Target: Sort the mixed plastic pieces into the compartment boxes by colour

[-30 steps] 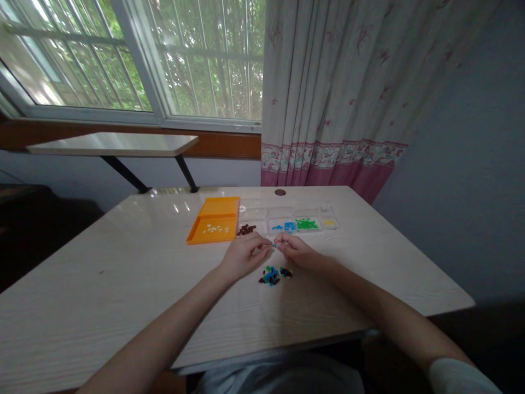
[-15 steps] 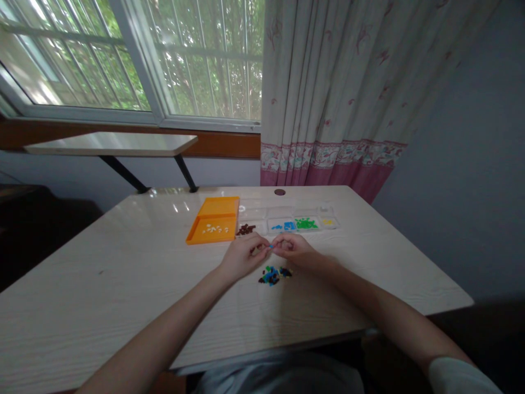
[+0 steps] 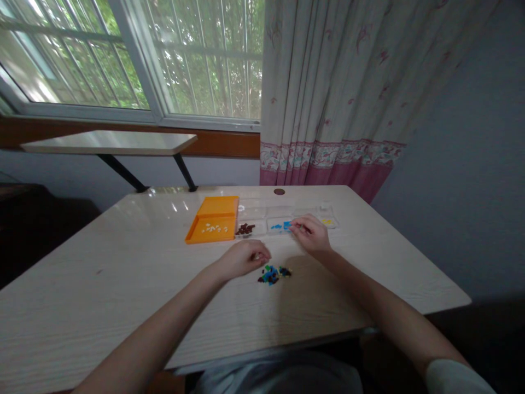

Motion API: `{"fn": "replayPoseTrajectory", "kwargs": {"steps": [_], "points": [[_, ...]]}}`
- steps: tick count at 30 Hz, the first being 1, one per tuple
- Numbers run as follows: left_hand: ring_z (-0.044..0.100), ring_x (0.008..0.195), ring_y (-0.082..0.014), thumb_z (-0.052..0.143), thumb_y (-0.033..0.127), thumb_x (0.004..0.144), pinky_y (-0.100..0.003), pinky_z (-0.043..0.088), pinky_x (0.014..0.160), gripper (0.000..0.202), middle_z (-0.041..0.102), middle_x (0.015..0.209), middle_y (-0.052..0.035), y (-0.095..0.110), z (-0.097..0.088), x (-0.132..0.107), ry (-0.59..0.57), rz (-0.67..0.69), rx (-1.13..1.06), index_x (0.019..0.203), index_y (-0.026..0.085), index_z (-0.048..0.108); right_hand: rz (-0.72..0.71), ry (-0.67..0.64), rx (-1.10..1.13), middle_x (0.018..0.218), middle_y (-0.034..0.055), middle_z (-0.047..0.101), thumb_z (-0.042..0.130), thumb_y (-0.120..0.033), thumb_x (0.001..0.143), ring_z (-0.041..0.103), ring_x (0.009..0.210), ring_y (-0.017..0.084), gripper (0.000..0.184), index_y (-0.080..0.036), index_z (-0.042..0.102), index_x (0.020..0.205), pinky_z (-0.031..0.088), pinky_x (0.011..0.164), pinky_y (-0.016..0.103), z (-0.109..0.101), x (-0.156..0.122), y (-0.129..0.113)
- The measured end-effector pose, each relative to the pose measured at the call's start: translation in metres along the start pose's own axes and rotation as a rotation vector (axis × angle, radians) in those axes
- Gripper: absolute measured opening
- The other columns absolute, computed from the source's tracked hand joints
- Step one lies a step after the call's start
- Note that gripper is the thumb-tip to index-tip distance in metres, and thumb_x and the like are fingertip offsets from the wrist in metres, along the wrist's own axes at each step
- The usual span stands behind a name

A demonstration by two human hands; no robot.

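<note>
Head view: right of centre, the right hand [image 3: 310, 234] reaches over the clear tray [image 3: 260, 225], fingertips drawn together beside the blue pieces [image 3: 276, 226]; whether they pinch one I cannot tell. Near the frame's centre, the left hand [image 3: 245, 258] is curled, any grip too small to make out. Just below and right of it lies a mixed pile [image 3: 271, 275]; left of the tray, an orange case [image 3: 219, 206] holds white pieces [image 3: 213, 228].

An off-white fabric curtain [image 3: 320, 87] with pink flowers and a magenta hem hangs straight. To the curtain's left is a metal-framed glass window [image 3: 143, 60], to its lower left a pale flat shelf [image 3: 110, 142] on slanting black legs [image 3: 184, 172], to its right a bluish-grey wall [image 3: 463, 164].
</note>
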State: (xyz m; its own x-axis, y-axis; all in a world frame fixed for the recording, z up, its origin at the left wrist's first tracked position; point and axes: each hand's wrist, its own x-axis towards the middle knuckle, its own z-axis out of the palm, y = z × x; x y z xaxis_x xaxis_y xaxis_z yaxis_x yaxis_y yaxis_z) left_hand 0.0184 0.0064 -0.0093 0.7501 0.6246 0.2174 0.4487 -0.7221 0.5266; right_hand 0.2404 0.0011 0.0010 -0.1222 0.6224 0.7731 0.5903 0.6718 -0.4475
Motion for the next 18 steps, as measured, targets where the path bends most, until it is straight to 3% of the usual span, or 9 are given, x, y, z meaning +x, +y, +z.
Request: {"fn": "replayPoseTrajectory", "kwargs": {"steps": [4,10,18], "points": [[0.052,0.061,-0.0103,0.050,0.024,0.078,-0.018,0.038,0.057,0.017,0.061,0.070,-0.0025,-0.0005,0.0032,0.0000,-0.060,-0.041,-0.004,0.083,0.015,0.064,-0.053,0.072,-0.035,0.067,0.0017,0.057,0.057,-0.025,0.077,0.046,0.054,0.009,0.009,-0.018,0.062,0.075,0.039,0.052,0.022,-0.0074,0.0041,0.0034],[0.051,0.059,-0.0100,0.051,0.024,0.077,-0.018,0.036,0.056,0.015,0.060,0.067,-0.0016,-0.0007,0.0070,-0.0003,-0.100,-0.041,0.034,0.079,0.015,0.063,-0.097,0.055,-0.020,0.069,0.0020,0.060,0.056,-0.024,0.078,0.051,0.060,0.010,0.008,-0.018,0.063,0.076,0.042,0.054,0.022,-0.0037,0.0023,0.0075],[0.051,0.059,-0.0100,0.048,0.024,0.079,-0.018,0.036,0.056,0.018,0.060,0.069,-0.0019,-0.0049,0.0036,-0.0003,-0.073,-0.094,0.099,0.079,0.016,0.064,-0.119,0.071,-0.020,0.070,0.0018,0.061,0.057,-0.024,0.078,0.053,0.062,0.011,0.008,-0.019,0.064,0.076,0.043,0.055,0.022,-0.0035,0.0013,0.0089]]}}
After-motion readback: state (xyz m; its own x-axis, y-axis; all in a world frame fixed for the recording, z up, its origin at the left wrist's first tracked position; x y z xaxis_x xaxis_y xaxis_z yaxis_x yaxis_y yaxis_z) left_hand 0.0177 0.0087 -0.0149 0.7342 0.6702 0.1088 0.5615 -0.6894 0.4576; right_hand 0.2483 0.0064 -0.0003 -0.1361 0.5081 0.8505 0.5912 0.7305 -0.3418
